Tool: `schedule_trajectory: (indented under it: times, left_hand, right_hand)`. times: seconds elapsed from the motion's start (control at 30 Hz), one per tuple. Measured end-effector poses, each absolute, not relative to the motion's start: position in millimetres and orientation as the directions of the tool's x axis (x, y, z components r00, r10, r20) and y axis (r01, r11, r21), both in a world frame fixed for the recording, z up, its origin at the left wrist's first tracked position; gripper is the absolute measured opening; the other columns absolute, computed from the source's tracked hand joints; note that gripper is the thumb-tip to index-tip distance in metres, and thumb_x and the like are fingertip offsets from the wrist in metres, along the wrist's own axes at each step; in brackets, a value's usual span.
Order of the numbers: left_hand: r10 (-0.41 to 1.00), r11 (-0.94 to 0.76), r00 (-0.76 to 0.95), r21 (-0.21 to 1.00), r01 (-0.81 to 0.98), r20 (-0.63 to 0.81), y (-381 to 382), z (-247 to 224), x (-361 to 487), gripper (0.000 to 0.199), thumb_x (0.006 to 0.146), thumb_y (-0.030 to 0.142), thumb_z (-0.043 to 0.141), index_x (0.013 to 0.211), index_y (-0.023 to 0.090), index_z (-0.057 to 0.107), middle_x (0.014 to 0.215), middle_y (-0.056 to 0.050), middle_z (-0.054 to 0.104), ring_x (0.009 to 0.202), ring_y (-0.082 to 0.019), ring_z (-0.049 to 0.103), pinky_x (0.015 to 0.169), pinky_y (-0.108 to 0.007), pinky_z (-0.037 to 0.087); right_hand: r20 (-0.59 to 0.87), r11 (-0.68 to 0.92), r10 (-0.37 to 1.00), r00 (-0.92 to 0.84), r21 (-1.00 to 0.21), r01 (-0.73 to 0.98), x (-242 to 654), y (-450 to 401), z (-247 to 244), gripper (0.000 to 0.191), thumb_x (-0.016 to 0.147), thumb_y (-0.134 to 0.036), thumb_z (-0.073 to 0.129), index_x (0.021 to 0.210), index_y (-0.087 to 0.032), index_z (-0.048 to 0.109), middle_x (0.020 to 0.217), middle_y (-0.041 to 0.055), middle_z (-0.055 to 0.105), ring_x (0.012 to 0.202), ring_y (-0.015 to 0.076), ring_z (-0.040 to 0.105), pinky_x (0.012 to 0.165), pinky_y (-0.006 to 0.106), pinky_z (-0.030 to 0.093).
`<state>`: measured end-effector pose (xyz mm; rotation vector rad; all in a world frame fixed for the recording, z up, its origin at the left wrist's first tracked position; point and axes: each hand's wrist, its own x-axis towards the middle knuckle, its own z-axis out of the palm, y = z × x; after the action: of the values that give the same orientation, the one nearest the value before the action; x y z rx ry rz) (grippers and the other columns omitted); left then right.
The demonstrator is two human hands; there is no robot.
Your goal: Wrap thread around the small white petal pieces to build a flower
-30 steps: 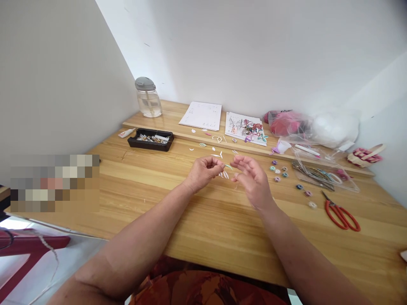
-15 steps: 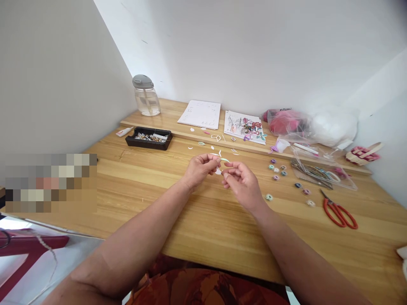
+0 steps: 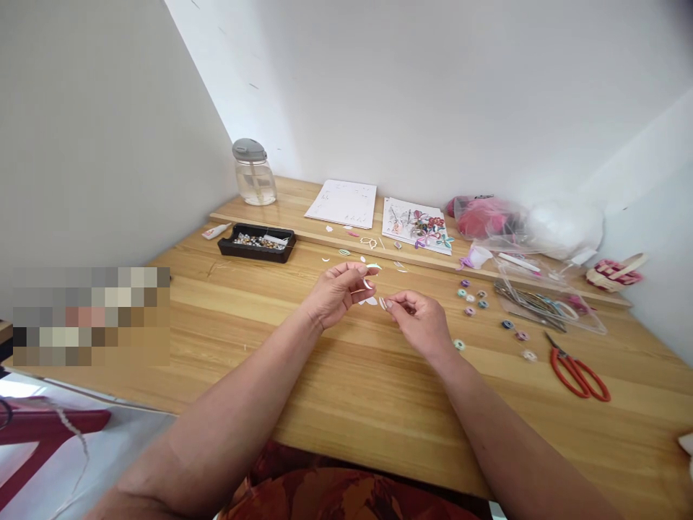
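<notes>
Over the middle of the wooden table, my left hand is closed in a pinch on a thin, curved pale-green and white piece. A narrow white curved strip shows at the same fingers; whether it belongs to the same piece I cannot tell. Just to the right, my right hand pinches a small slim whitish piece between thumb and forefinger. Below and between the hands lies a white petal-shaped cutout. Behind them are a green-edged leaf shape and other small pale cutouts.
At the left are a black tray of beads, a glue tube and a water bottle. Thread bobbins and red-handled scissors lie at the right. Paper sheets and plastic bags line the raised back ledge.
My hands have drawn slightly apart, the right one lower. The right hand now pinches a slim whitish piece; the left keeps hold of the pale-green one. The view has tilted up slightly.
</notes>
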<state>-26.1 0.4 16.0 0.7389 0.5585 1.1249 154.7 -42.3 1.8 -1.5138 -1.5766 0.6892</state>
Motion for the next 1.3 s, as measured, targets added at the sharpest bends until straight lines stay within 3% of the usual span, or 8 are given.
schedule_trajectory:
  times: [0.1, 0.2, 0.3, 0.43, 0.57, 0.73, 0.93, 1.3]
  left_hand:
    - [0.926, 0.271, 0.376, 0.746, -0.609, -0.03, 1, 17, -28, 0.018, 0.072, 0.026, 0.078, 0.079, 0.015, 0.066, 0.1, -0.006, 0.073, 0.083, -0.013, 0.068, 0.084, -0.03, 0.054]
    - [0.914, 0.298, 0.403, 0.763, -0.574, -0.053, 1, 17, -29, 0.018, 0.072, 0.025, 0.078, 0.082, 0.013, 0.069, 0.104, -0.011, 0.073, 0.099, -0.02, 0.069, 0.092, -0.033, 0.052]
    - [0.884, 0.346, 0.461, 0.773, -0.531, -0.079, 1, 14, -28, 0.019, 0.071, 0.025, 0.078, 0.083, 0.012, 0.07, 0.107, -0.014, 0.073, 0.106, -0.024, 0.067, 0.097, -0.037, 0.05]
    - [0.837, 0.405, 0.54, 0.763, -0.504, -0.088, -3, 8, -23, 0.018, 0.07, 0.024, 0.08, 0.078, 0.012, 0.069, 0.103, -0.013, 0.073, 0.105, -0.024, 0.067, 0.099, -0.039, 0.049]
    - [0.813, 0.421, 0.577, 0.77, -0.48, -0.084, -6, 3, -18, 0.019, 0.071, 0.025, 0.08, 0.081, 0.012, 0.071, 0.093, -0.008, 0.074, 0.089, -0.016, 0.068, 0.093, -0.035, 0.05]
    - [0.79, 0.405, 0.611, 0.8, -0.442, -0.062, -8, 1, -14, 0.021, 0.071, 0.027, 0.079, 0.08, 0.01, 0.071, 0.078, -0.005, 0.07, 0.072, -0.013, 0.064, 0.079, -0.031, 0.051]
    - [0.834, 0.372, 0.545, 0.817, -0.441, -0.085, -8, 0, -11, 0.024, 0.066, 0.029, 0.082, 0.077, 0.012, 0.072, 0.079, -0.004, 0.069, 0.075, -0.013, 0.062, 0.08, -0.029, 0.048]
    - [0.909, 0.193, 0.409, 0.951, -0.242, -0.08, -4, -2, -13, 0.026, 0.063, 0.036, 0.082, 0.075, 0.015, 0.072, 0.072, -0.002, 0.066, 0.062, -0.008, 0.053, 0.053, -0.021, 0.033]
  right_hand:
    - [0.22, 0.152, 0.975, 0.041, -0.785, 0.6, 158, -41, 3, 0.018, 0.08, -0.035, 0.063, 0.085, -0.021, 0.072, 0.084, 0.0052, 0.074, 0.072, 0.019, 0.066, 0.065, 0.032, 0.05]
    - [0.344, 0.239, 0.937, 0.061, -0.758, 0.607, 158, -43, 6, 0.027, 0.079, -0.025, 0.06, 0.105, -0.021, 0.069, 0.104, 0.0089, 0.073, 0.091, 0.0227, 0.067, 0.068, 0.033, 0.053]
    - [0.506, 0.392, 0.855, 0.114, -0.774, 0.497, 152, -49, 12, 0.041, 0.079, -0.018, 0.057, 0.12, -0.023, 0.06, 0.122, 0.0112, 0.065, 0.112, 0.0252, 0.062, 0.078, 0.036, 0.055]
    - [0.511, 0.486, 0.859, 0.03, -0.834, 0.26, 140, -57, 16, 0.044, 0.083, -0.017, 0.055, 0.126, -0.025, 0.051, 0.131, 0.0112, 0.057, 0.122, 0.0253, 0.057, 0.087, 0.037, 0.055]
    - [0.456, 0.453, 0.89, -0.029, -0.873, 0.18, 135, -57, 10, 0.034, 0.086, -0.021, 0.057, 0.119, -0.024, 0.051, 0.123, 0.0103, 0.059, 0.107, 0.0214, 0.063, 0.084, 0.035, 0.056]
    - [0.319, 0.316, 0.948, -0.004, -0.937, 0.152, 135, -55, 3, 0.018, 0.088, -0.03, 0.059, 0.103, -0.022, 0.053, 0.082, 0.0011, 0.064, 0.061, 0.012, 0.058, 0.056, 0.026, 0.05]
    - [0.255, 0.249, 0.966, 0.048, -0.964, 0.095, 134, -56, 6, 0.013, 0.085, -0.027, 0.062, 0.089, -0.021, 0.052, 0.071, -0.0008, 0.065, 0.065, 0.0128, 0.059, 0.061, 0.025, 0.045]
    - [0.196, 0.182, 0.973, 0.118, -0.975, 0.125, 138, -51, 7, 0.018, 0.083, -0.035, 0.064, 0.078, -0.019, 0.056, 0.053, -0.0051, 0.053, 0.047, 0.0082, 0.042, 0.047, 0.023, 0.031]
